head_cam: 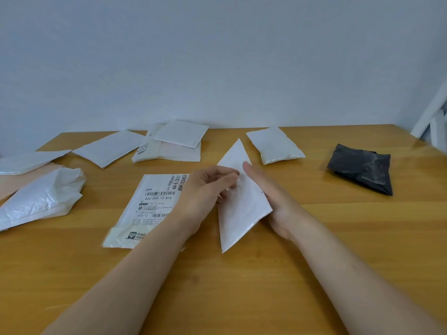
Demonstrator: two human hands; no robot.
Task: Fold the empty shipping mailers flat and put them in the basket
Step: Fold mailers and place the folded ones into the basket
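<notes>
White mailer, held just right of the labelled mailer on the wooden surface, is pinched in the curled fingers of the left hand while the right hand, fingers straight, braces its other side, seemingly to crease the fold.

left hand: bare | right hand: bare | forearms: bare

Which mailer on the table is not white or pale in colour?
The black mailer, lying folded and alone at the right side of the wooden table. All the others are white or pale.
</notes>
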